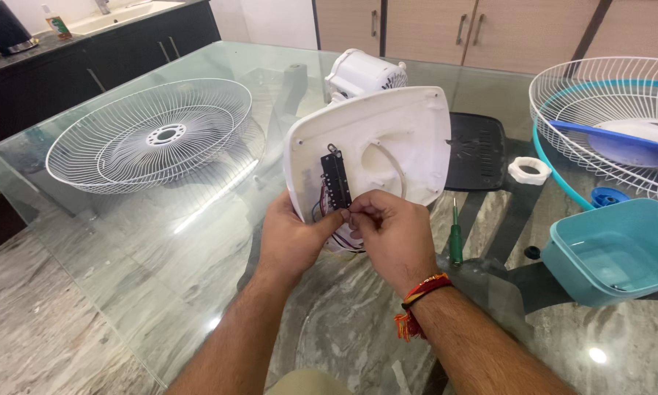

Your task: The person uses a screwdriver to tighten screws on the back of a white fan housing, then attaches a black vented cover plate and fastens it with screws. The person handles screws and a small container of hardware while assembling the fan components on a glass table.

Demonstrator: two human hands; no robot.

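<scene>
Head view looks down on a glass table (160,241) where a white fan base (387,139) stands tilted on its edge, its open underside facing the person. A black switch block (335,181) sits inside it with coloured wires (321,208) trailing from its lower end. The left hand (292,238) and right hand (391,234) meet just below the block, thumbs and forefingers closed together in a pinch right at the wires; what exactly they grip is too small to tell. A green screwdriver (455,238) lies just right of the right hand. A white wire grille (153,135) rests well to the left, a teal tub (614,252) to the right
</scene>
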